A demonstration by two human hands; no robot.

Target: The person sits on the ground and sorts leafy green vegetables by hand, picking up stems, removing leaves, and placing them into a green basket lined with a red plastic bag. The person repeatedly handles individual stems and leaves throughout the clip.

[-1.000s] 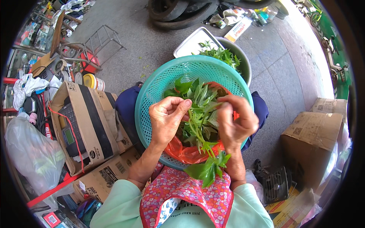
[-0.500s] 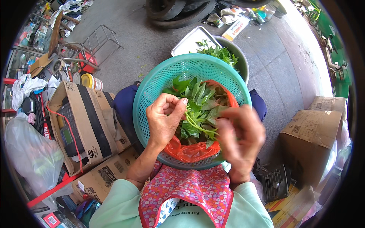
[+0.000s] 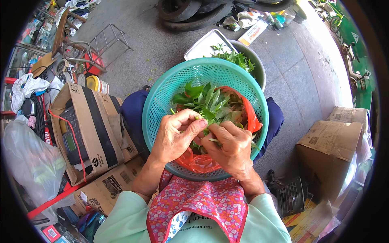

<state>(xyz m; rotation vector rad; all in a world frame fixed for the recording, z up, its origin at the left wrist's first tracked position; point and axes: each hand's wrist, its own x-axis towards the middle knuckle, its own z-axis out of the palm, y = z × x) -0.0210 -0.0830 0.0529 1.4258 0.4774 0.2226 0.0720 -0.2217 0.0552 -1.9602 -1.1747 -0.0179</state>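
A turquoise perforated plastic basket (image 3: 159, 94) rests on my lap between my knees. Inside it lies an open red plastic bag (image 3: 193, 162) with a heap of leafy greens (image 3: 210, 99). Above the heap my left hand (image 3: 175, 135) pinches green stems between thumb and fingers, and short stem ends stick out past the fingertips. My right hand (image 3: 230, 148) is closed close beside it, with a pale stem piece showing between its fingers. The fingertips of both hands nearly meet, and the leaves below them are partly hidden.
Beyond the basket stands a grey basin (image 3: 260, 67) with more greens, and a white tray (image 3: 198, 48) beside it. Cardboard boxes flank me at left (image 3: 95, 135) and right (image 3: 330, 139). Black tyres (image 3: 194, 18) lie at the far side. A metal rack (image 3: 111, 38) sits far left.
My right hand, blurred and apart at the right before, has come left and closed on the stems beside my left hand. My left hand has shifted slightly down.
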